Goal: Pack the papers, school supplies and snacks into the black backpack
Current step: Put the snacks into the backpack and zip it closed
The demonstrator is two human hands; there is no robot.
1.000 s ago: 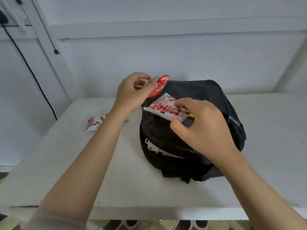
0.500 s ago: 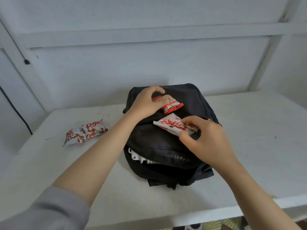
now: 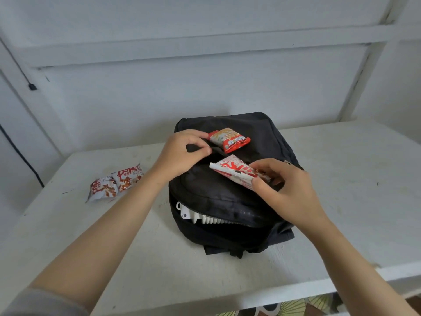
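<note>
Now, right hand (image 3: pixel 293 195) pinches snack packet (image 3: pixel 232 173) over black backpack (image 3: pixel 216 197); left hand (image 3: pixel 180 153) pinches pocket lip (image 3: pixel 197 148); packet likely light, crinkly; grip sealed edge.

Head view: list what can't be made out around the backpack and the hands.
All in the head view:
- Front pocket interior of the black backpack: hidden by fabric and both hands.
- Main compartment: only a white ribbed strip shows through the zip gap; fabric covers the rest.
- White-and-red snack packet: its right end is under the right hand.
- Left hand: pinching pocket fabric or the red packet? Its fingers cover the spot.
</note>
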